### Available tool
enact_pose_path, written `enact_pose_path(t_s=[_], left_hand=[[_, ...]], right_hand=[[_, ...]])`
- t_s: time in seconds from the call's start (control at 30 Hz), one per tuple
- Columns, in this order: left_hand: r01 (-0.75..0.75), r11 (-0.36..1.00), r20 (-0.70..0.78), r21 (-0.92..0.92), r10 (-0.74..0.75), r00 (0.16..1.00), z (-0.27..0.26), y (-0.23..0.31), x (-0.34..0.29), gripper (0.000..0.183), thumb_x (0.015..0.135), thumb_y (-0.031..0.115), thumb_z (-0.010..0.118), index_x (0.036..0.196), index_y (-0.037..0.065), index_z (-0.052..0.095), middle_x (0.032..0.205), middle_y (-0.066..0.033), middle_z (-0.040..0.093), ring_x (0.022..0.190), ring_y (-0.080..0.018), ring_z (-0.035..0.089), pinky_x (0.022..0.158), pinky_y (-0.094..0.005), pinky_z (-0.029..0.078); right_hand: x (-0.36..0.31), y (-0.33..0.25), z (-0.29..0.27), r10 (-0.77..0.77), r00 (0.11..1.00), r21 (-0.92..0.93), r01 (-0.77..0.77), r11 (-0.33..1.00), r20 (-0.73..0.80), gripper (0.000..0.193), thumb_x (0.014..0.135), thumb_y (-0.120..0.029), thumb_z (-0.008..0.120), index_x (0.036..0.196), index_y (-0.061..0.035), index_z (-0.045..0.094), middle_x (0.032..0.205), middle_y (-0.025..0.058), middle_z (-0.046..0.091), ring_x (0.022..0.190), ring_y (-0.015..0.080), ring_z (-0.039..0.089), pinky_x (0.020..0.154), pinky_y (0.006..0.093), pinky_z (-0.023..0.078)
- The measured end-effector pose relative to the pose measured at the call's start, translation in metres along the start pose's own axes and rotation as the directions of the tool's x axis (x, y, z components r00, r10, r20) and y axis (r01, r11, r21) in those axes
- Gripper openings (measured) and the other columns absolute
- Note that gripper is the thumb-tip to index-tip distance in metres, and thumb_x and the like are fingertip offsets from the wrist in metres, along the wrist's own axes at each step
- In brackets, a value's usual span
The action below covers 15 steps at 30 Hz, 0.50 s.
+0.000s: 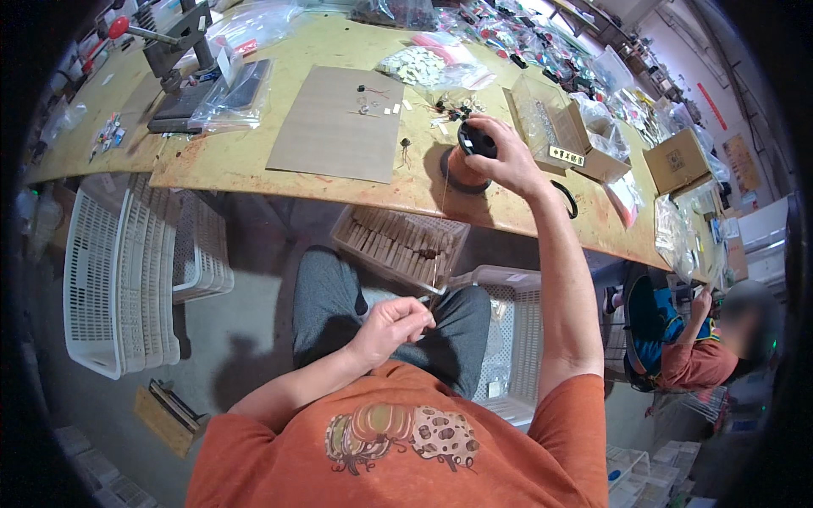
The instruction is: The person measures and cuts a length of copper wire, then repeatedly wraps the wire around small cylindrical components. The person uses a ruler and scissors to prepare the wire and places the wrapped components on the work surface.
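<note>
My right hand (506,157) grips the black top flange of a spool of copper-coloured wire (465,169), which stands upright near the table's front edge. A thin strand hangs from the spool over that edge. Above my lap, my left hand (391,331) is closed in a pinch, with a slim pale piece poking out by its fingertips; what it holds is too small to make out. Left of the spool, a brown cardboard sheet (326,127) lies on the table with several tiny parts at its right side.
A crate of pale sticks (398,245) stands under the table edge, near my knees. White plastic crates (118,279) are stacked at the left. A lever press (174,72) stands far left on the table. An open box (550,127) lies right of the spool. Another person (690,347) sits at the right.
</note>
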<state>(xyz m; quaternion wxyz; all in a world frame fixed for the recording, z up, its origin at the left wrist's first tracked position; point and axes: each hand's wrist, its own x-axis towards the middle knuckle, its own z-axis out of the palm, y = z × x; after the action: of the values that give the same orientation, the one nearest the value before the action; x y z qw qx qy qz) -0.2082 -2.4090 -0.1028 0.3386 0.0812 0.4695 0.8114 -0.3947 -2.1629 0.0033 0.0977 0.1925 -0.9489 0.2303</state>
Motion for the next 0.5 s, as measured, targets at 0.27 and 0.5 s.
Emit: enact_pose_path(t_s=[0.27,0.5], left_hand=[[0.080,0.996,-0.049,-0.027,-0.081,0.996,-0.006,-0.008,-0.017,0.016,0.089,0.014,0.055,0.080,0.003,0.063,0.060,0.0047,0.049,0.054,-0.0009,0.038,0.048,-0.0161,0.028],[0.044,0.998,-0.085,-0.040,-0.047,0.995,-0.009,0.000,-0.024,0.015,0.089,0.013,0.055,0.080,0.004,0.063,0.059,0.0049,0.048,0.053,-0.0003,0.037,0.048,-0.0155,0.027]], right_hand=[[-0.006,-0.016,0.009,0.238,0.947,0.015,-0.241,0.971,-0.216,0.067,0.073,-0.043,0.065,0.118,0.0040,0.048,0.116,0.0252,0.051,0.111,0.0373,0.049,0.095,0.0399,0.039],[0.001,-0.028,0.012,0.496,0.838,-0.268,-0.543,0.796,-0.226,0.068,0.073,-0.053,0.060,0.108,0.0049,0.054,0.109,0.0254,0.055,0.104,0.0371,0.053,0.088,0.0436,0.043]])
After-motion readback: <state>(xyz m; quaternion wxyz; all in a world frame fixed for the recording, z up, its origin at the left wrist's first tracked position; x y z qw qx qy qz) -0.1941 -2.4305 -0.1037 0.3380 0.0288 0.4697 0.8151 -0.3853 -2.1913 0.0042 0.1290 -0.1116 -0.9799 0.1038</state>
